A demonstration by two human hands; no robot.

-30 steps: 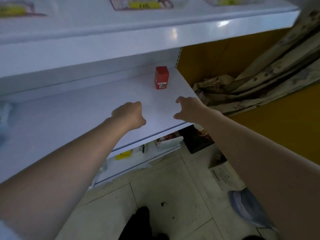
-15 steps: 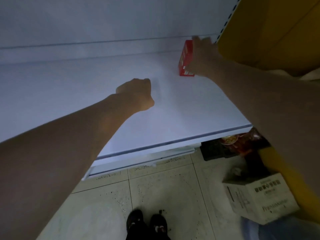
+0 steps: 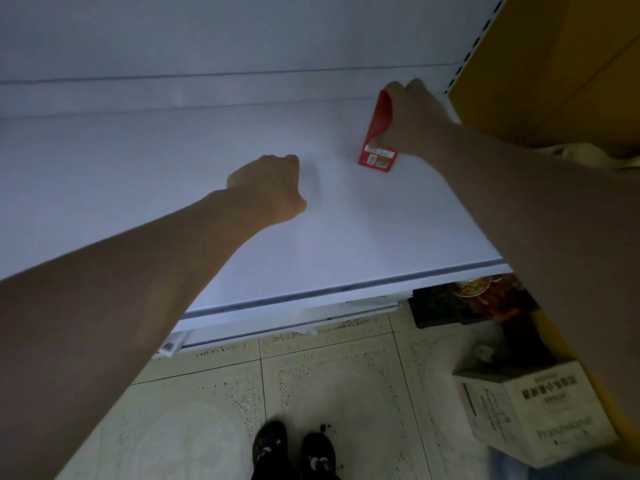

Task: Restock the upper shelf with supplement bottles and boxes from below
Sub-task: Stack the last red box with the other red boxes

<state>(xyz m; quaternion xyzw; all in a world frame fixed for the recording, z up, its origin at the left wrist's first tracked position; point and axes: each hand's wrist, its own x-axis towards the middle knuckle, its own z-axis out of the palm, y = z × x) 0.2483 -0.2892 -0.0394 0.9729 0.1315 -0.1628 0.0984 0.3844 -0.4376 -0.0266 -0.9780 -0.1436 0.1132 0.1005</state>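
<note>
A small red box (image 3: 377,147) stands on the white shelf (image 3: 173,161), near its back right corner. My right hand (image 3: 412,116) is wrapped around the box from the right side and top, its fingers reaching past the box's top edge. My left hand (image 3: 268,187) is curled into a fist over the middle of the shelf, holding nothing. No bottles show on this shelf.
A yellow side panel (image 3: 554,64) bounds the shelf on the right. On the tiled floor (image 3: 311,393) below, at right, a white cardboard carton (image 3: 533,410) and a dark crate (image 3: 440,306) with packets sit. My shoes (image 3: 294,452) are at the bottom.
My right hand reached from the shelf's front edge to the back and closed on the red box, now tilting it slightly. The view dropped closer to the shelf. The left fist barely moved.
</note>
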